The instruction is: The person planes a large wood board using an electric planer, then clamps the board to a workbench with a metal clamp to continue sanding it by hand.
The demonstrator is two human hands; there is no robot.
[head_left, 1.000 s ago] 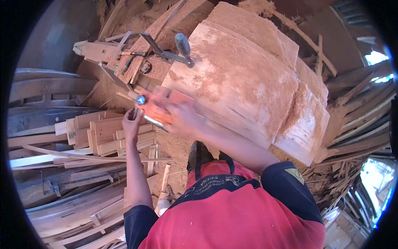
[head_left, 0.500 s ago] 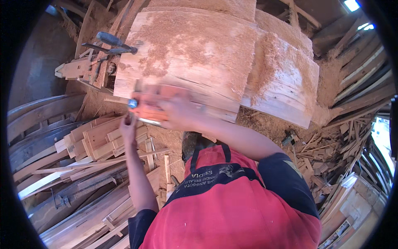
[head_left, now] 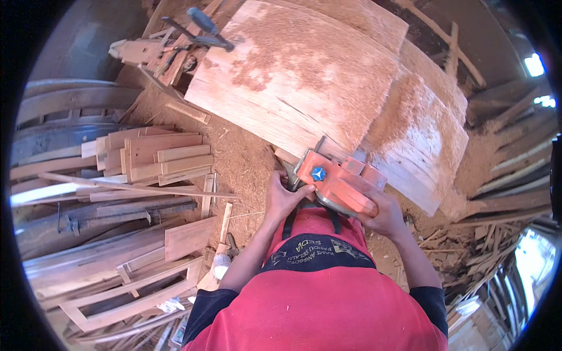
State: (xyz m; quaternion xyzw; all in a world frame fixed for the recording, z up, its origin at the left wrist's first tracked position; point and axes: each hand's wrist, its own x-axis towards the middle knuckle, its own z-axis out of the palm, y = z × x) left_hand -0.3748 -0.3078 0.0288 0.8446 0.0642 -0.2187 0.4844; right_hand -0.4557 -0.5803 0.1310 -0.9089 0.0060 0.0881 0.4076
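Observation:
Both hands hold an orange electric planer (head_left: pixel 338 183) close to my chest, just in front of my red shirt. My left hand (head_left: pixel 283 197) grips its left end near the blue round mark. My right hand (head_left: pixel 383 215) wraps the right side from below. The tool is lifted off the big pale wooden slab (head_left: pixel 304 88), whose top is dusted with reddish sawdust. A second thick slab (head_left: pixel 424 146) lies to the right of it.
A stack of short cut boards (head_left: pixel 155 155) lies on the sawdust floor at left. Long planks and wooden frames (head_left: pixel 111 275) pile up at lower left. A clamp with a dark handle (head_left: pixel 202 26) sits at the slab's far left end. Scrap wood (head_left: pixel 497 193) fills the right.
The planer came off the slab's near edge and back toward my chest. My left hand, free beside it before, now grips the tool. The view swung left.

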